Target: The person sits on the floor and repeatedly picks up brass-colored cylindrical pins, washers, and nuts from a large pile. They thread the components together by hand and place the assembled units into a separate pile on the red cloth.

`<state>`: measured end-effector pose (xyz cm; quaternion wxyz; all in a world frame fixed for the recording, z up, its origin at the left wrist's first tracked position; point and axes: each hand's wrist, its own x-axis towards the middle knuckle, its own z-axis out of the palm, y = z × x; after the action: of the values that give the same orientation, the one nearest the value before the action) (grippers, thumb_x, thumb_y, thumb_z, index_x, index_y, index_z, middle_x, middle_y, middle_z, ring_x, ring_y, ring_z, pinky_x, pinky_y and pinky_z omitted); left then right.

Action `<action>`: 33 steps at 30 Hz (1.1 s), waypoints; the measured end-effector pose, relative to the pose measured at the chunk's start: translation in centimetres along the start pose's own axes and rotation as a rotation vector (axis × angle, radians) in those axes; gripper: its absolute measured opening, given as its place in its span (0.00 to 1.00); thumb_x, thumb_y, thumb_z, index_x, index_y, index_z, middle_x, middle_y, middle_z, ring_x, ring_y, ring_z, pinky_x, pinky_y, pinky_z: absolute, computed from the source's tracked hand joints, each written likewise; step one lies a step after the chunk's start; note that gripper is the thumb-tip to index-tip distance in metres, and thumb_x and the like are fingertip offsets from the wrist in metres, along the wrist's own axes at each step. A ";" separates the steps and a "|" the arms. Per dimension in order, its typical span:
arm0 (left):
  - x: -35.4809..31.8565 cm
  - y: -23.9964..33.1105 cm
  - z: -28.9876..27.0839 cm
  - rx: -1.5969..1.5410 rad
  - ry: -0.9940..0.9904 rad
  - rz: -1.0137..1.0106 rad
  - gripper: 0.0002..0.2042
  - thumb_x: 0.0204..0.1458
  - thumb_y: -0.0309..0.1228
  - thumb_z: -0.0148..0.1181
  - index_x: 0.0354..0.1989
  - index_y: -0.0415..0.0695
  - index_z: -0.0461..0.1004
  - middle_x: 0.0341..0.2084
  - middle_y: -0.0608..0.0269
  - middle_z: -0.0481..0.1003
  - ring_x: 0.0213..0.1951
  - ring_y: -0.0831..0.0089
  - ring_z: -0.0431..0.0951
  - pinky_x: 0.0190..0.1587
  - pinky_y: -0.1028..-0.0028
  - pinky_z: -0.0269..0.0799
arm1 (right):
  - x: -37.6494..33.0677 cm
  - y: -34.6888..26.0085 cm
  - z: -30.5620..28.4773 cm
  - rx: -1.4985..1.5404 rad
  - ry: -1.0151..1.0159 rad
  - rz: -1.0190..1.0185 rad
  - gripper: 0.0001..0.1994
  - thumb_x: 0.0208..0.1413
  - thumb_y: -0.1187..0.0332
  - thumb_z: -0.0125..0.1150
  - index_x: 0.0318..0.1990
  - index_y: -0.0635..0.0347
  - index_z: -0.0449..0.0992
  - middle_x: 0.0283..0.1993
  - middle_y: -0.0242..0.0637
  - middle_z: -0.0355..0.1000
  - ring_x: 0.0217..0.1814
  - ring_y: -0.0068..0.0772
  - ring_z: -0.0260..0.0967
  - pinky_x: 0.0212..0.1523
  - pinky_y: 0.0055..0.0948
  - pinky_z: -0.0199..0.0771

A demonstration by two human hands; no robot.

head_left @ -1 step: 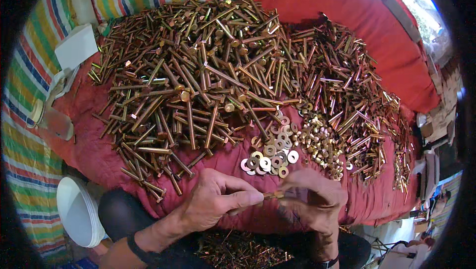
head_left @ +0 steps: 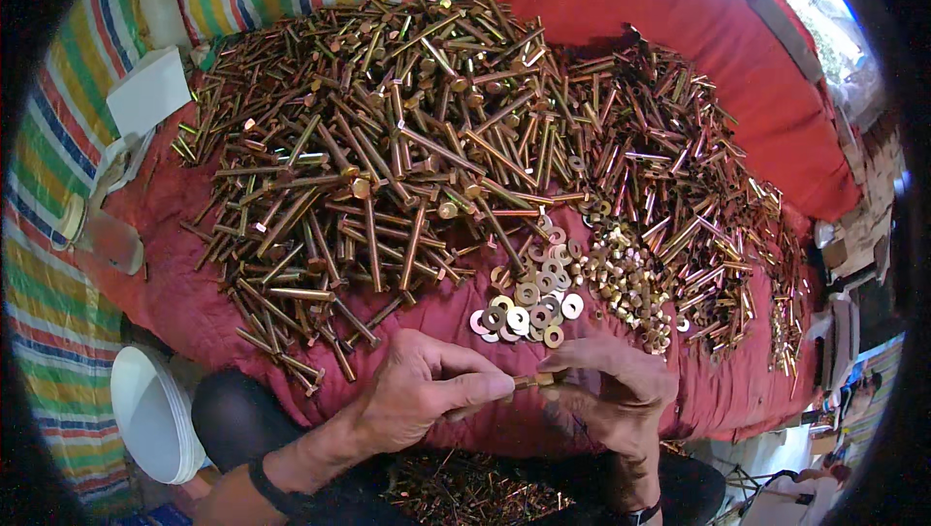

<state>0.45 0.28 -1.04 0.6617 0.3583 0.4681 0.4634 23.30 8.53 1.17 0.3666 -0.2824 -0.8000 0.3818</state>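
Note:
My left hand (head_left: 412, 395) pinches a brass-coloured bolt (head_left: 525, 382) between thumb and fingers. Most of that bolt is hidden in the grip; a short end sticks out to the right. My right hand (head_left: 626, 390) is closed around a small nut (head_left: 545, 379) at this end, its fingers slightly blurred. Just beyond the hands lies a loose cluster of flat washers (head_left: 540, 317), some bright silver, others yellowish. To their right is a heap of small nuts (head_left: 626, 279). A large pile of long hex bolts (head_left: 388, 148) covers the red cloth behind.
Shorter bolts (head_left: 669, 167) spread over the right side of the red cloth (head_left: 543, 419). Stacked white buckets (head_left: 155, 419) stand at the lower left, below a clear jar (head_left: 109, 240) and a white container (head_left: 148, 90). More fasteners (head_left: 475, 492) lie below, between my legs.
The fingers of my right hand have shifted slightly around the nut, their blur lessening. My left hand stays in place with the bolt.

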 end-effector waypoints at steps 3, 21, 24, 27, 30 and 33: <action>0.2 -0.1 0.1 -0.027 -0.041 -0.038 0.10 0.60 0.31 0.70 0.38 0.33 0.86 0.20 0.68 0.76 0.21 0.84 0.69 0.23 0.78 0.60 | -0.8 -1.1 0.4 -0.028 0.022 0.197 0.19 0.45 0.79 0.79 0.47 0.70 0.83 0.34 0.41 0.81 0.36 0.31 0.80 0.39 0.30 0.78; -0.1 1.8 -0.6 0.565 -0.260 0.207 0.12 0.62 0.36 0.68 0.35 0.39 0.87 0.16 0.63 0.74 0.19 0.77 0.73 0.26 0.70 0.67 | 0.2 -1.5 -0.8 0.003 -0.166 0.228 0.10 0.58 0.67 0.72 0.33 0.65 0.81 0.29 0.37 0.77 0.29 0.28 0.75 0.31 0.29 0.70; 0.8 2.4 -1.0 0.909 0.102 0.740 0.08 0.53 0.34 0.72 0.30 0.43 0.84 0.21 0.57 0.78 0.23 0.60 0.80 0.29 0.63 0.73 | 0.9 0.1 -3.4 -0.146 0.227 0.347 0.10 0.62 0.67 0.70 0.34 0.67 0.81 0.27 0.31 0.74 0.29 0.19 0.69 0.30 0.24 0.64; 1.6 3.4 -2.3 1.265 0.453 0.892 0.11 0.44 0.30 0.73 0.36 0.42 0.83 0.31 0.58 0.81 0.33 0.58 0.82 0.38 0.60 0.75 | 3.2 4.3 -7.6 -0.445 0.383 0.197 0.06 0.60 0.76 0.68 0.44 0.66 0.83 0.37 0.37 0.81 0.39 0.27 0.78 0.42 0.28 0.76; 2.6 3.5 -3.1 1.505 0.643 0.928 0.15 0.42 0.28 0.70 0.42 0.40 0.83 0.39 0.57 0.80 0.41 0.57 0.81 0.46 0.59 0.73 | 4.7 9.1 -10.6 -0.633 0.295 0.015 0.14 0.54 0.79 0.68 0.48 0.61 0.85 0.45 0.40 0.82 0.47 0.38 0.79 0.50 0.32 0.77; 3.5 3.0 -3.1 1.651 0.692 0.873 0.19 0.42 0.26 0.67 0.46 0.40 0.82 0.45 0.54 0.78 0.46 0.55 0.78 0.51 0.57 0.70 | 6.5 12.6 -11.9 -0.923 0.151 -0.118 0.20 0.46 0.81 0.68 0.49 0.57 0.86 0.48 0.40 0.81 0.53 0.47 0.77 0.53 0.37 0.77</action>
<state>-2.84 4.67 -0.25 -0.1965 0.6924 0.6378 0.2741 31.29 24.99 -1.49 0.2811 -0.3970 -0.8718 -0.0569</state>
